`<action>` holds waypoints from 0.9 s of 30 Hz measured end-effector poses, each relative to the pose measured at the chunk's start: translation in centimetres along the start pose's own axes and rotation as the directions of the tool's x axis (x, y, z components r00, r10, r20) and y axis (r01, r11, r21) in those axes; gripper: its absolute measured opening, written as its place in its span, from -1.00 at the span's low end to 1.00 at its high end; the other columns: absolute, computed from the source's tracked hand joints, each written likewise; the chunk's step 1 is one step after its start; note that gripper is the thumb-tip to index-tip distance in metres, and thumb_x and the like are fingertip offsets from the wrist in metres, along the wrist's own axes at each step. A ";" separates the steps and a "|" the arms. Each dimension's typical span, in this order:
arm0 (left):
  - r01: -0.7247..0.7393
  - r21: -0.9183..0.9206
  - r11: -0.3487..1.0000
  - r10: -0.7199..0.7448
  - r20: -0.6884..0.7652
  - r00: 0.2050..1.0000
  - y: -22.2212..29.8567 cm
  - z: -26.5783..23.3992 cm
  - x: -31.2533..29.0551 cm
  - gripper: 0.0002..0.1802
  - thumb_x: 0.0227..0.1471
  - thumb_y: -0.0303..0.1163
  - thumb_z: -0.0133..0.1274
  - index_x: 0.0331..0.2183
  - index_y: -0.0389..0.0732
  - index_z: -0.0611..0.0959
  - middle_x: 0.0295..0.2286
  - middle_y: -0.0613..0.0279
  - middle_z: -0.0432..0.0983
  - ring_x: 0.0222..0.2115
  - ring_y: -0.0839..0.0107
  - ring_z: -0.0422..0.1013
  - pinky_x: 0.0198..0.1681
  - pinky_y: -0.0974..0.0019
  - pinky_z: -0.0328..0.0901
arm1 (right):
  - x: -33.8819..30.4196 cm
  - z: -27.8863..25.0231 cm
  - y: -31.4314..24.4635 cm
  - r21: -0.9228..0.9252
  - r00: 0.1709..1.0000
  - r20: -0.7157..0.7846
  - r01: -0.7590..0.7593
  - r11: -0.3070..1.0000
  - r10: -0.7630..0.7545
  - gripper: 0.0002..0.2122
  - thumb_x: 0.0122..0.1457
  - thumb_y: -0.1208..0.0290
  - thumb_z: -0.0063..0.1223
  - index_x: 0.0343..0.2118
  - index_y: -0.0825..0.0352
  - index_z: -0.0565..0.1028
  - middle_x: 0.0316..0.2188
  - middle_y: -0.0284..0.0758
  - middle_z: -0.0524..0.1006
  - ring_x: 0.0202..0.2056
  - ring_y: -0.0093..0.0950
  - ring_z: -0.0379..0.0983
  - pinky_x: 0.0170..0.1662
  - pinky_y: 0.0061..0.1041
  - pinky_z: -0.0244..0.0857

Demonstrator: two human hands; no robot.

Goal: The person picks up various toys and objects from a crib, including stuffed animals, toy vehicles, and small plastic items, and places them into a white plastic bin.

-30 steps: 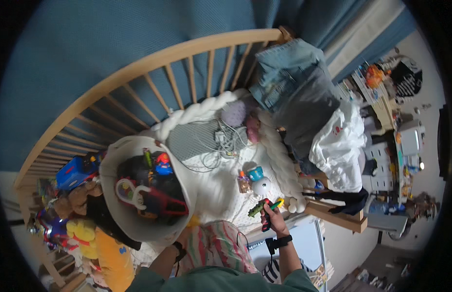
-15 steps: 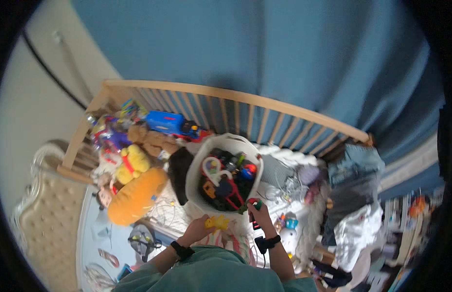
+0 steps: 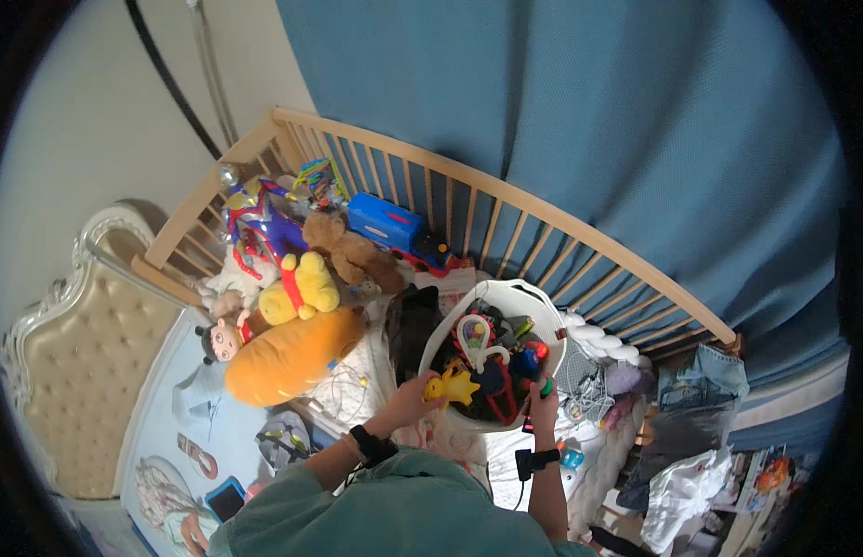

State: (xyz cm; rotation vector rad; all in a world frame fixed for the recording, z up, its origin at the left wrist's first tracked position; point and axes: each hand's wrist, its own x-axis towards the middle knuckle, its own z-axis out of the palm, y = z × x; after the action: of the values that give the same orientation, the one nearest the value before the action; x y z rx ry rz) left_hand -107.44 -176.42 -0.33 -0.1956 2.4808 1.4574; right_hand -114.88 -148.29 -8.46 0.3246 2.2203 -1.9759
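My left hand point(image 3: 409, 407) is closed on a yellow star-shaped toy point(image 3: 457, 387), held at the near left rim of a white basket point(image 3: 434, 350). My right hand point(image 3: 545, 408) is closed on a small toy point(image 3: 546, 386) with green and red parts, at the near right side of the basket; the fingers hide most of it. Inside the basket lie a white looped toy point(image 3: 473, 336), a red-framed dark toy point(image 3: 498, 397), a blue-and-red toy point(image 3: 532, 359) and several others in a jumble. Both wrists wear black bands.
The basket stands in a wooden-railed crib point(image 3: 506, 190). To its left are a black cloth point(image 3: 411, 327), a blue toy train point(image 3: 385, 221), a brown teddy bear point(image 3: 343, 246), a yellow plush bear point(image 3: 301, 290) and an orange cushion point(image 3: 292, 357). A white braided bumper point(image 3: 603, 348) runs at the right.
The view has turned, and the crib and its toys now appear shifted right. My left hand has brought the star toy over the basket's rim. My right hand still grips its small toy.
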 end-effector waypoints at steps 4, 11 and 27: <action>-0.135 -0.152 0.979 0.141 0.026 0.990 0.5 -2.9 2.1 -0.52 -0.13 -0.39 0.14 -0.14 -0.22 0.33 -0.33 0.08 0.40 -0.36 0.31 0.37 -0.30 0.32 0.27 | -2.5 3.0 -4.7 0.129 0.987 0.110 -0.134 0.982 0.121 -0.77 0.13 0.39 -0.07 -0.17 0.35 0.35 -0.68 -0.43 0.34 -0.73 -0.65 0.25 -0.69 -0.62 0.17; -0.378 -0.181 0.908 0.407 0.171 0.897 0.9 -3.3 4.5 -0.52 -0.15 -0.45 0.12 -0.14 -0.20 0.34 -0.24 0.09 0.32 -0.25 0.22 0.32 -0.19 0.32 0.23 | -5.6 8.2 -9.4 -0.036 0.877 0.400 -0.276 0.960 0.267 -0.71 0.12 0.30 -0.03 -0.17 0.38 0.38 -0.63 -0.45 0.38 -0.68 -0.70 0.23 -0.62 -0.66 0.14; -0.003 0.591 0.807 0.310 -0.420 0.853 -4.6 -6.0 6.6 -0.40 -0.24 -0.40 0.07 -0.04 -0.04 0.37 0.08 -0.09 -0.04 0.04 -0.01 0.02 0.02 -0.03 -0.01 | -3.6 1.0 0.0 -0.118 0.950 -0.108 -0.305 0.945 0.293 -0.67 0.09 0.18 -0.02 -0.65 0.35 0.37 -0.82 -0.41 0.33 -0.81 -0.59 0.26 -0.74 -0.60 0.15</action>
State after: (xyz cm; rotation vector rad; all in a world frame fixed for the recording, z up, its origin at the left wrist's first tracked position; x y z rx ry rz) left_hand -113.56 -183.83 -3.22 -0.2707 3.3121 0.6749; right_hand -111.41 -149.48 -7.66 0.6991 2.1864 -1.6770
